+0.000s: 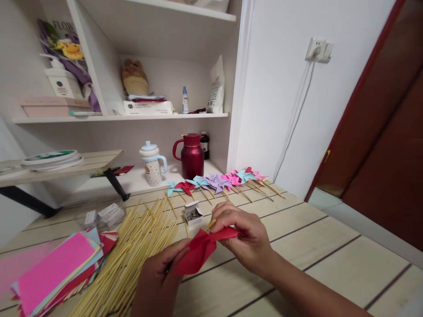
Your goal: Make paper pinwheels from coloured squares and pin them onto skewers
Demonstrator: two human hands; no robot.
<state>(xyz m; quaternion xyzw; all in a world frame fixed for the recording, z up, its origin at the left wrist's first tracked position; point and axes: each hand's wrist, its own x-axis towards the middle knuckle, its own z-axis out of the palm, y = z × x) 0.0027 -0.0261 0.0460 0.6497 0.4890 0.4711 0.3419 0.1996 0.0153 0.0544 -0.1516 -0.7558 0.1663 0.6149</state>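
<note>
Red paper pinwheel (201, 248) pinched between both hands, table edge well apart.

Home craft corner: cluttered shelves (132, 116), thermos (191, 156)

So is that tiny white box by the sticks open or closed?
Open. The small white box has its lid flap standing up, and shiny metal bits show inside it. It sits just beyond the right hand.

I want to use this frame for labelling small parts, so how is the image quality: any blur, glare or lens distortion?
Head view: soft, even indoor light with faint shadows and no strong glare. The red paper pinwheel and both hands, left hand and right hand, look slightly soft. Wide-angle bending curves the door and shelf edges. The pins in the small box are too small to resolve.
</note>
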